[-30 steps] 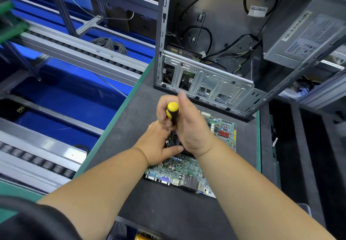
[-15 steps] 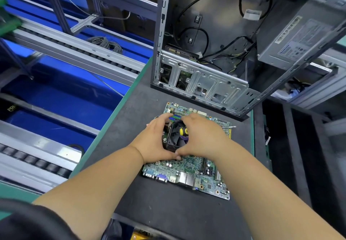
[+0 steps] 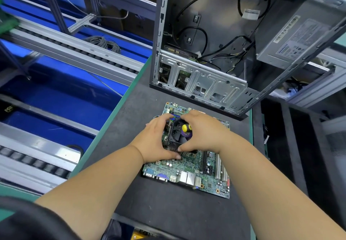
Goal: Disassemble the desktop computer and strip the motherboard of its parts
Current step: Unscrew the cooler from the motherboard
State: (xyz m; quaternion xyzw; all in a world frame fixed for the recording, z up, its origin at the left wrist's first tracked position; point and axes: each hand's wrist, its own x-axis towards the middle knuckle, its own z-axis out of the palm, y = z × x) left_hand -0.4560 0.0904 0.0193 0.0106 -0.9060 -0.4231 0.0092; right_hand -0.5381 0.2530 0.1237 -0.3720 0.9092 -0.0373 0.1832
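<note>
Both hands hid the fan's sides; the case and power supply ran past the top edge.

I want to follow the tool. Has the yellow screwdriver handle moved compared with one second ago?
Yes. The screwdriver has come down: its yellow handle stood above both hands then, and now sits low over the cooler fan on the motherboard, tucked under the right hand.

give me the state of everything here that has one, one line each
motherboard: out of the case, flat on the mat, fan on it
fan: on the board, gripped from both sides
screwdriver: yellow handle end over the fan, in the right hand
left hand: curled round the fan's left side
right hand: curled round the fan's right side
case: open, cables loose inside
power supply: mounted in the case
</note>
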